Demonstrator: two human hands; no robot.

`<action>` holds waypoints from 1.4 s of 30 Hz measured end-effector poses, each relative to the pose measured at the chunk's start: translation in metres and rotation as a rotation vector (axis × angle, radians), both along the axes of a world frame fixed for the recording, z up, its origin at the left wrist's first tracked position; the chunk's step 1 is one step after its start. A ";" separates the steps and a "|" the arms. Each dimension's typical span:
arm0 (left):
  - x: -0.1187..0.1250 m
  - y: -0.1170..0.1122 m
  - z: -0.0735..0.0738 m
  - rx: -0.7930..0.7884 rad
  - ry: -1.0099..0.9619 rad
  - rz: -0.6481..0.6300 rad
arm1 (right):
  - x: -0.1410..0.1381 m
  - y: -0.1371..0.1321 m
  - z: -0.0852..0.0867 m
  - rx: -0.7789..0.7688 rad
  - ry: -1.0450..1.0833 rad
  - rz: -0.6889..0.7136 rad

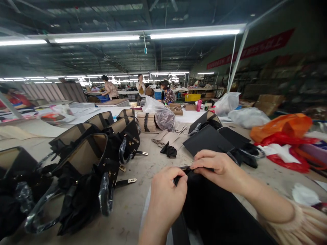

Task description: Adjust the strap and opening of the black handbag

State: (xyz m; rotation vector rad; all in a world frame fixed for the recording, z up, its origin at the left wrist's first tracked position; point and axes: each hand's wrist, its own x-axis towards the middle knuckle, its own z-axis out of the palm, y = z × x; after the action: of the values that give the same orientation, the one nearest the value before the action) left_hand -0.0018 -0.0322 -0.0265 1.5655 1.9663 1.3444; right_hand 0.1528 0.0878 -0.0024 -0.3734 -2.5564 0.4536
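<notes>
A black handbag (217,207) lies close in front of me, running off the bottom of the picture. My left hand (168,194) pinches its top edge, fingers curled and thumb pressed in. Just to the right, my right hand (214,166) grips the same edge between thumb and fingers. The two hands nearly meet there. The fingertips cover part of the edge, so the exact spot they press is hidden. Beyond my right hand lie black bag pieces (208,139) with a wrapped handle.
Several unfinished black handbags (84,153) with plastic-wrapped handles stand at the left. Ahead are a stack of tan boards (146,122), a clear plastic bag (163,114) and a black scrap (169,149). Orange (281,126) and red bags (286,160) lie right. Other people work farther back.
</notes>
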 end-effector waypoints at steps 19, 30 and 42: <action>-0.002 -0.001 0.001 -0.039 0.000 0.066 | -0.016 0.002 0.006 0.187 -0.075 0.070; 0.001 0.003 -0.005 -0.004 -0.018 0.139 | -0.017 -0.008 0.005 0.140 -0.098 -0.031; -0.001 0.004 -0.006 -0.003 -0.015 0.180 | -0.024 -0.012 -0.004 0.082 -0.019 -0.151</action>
State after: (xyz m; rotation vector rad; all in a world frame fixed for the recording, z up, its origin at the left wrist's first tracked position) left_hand -0.0030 -0.0281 -0.0328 1.3998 2.1422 1.4145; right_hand 0.1293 0.0761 -0.0063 -0.5377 -2.5332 0.2900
